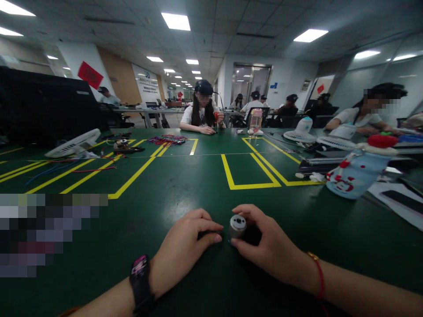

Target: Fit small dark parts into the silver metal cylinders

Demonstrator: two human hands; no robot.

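A small silver cylindrical motor (237,225) stands upright on the green table, its round end with several dark holes facing up. The thumb and fingers of my right hand (264,237) close around it from the right side. Just left of the motor is my left hand (188,237), its fingers curved and its thumb a little apart from the index finger. Nothing shows between those fingers, and they do not touch the motor. The left wrist wears a dark watch (141,279); a red cord bracelet (319,273) circles the right wrist.
Yellow tape lines (254,186) mark the green table (178,176). A light-blue bottle (360,169) with a red top stands right. Bundled wires (168,140) and a white fan (74,143) lie left. Across the table sits a person (202,110); another (366,108) is right.
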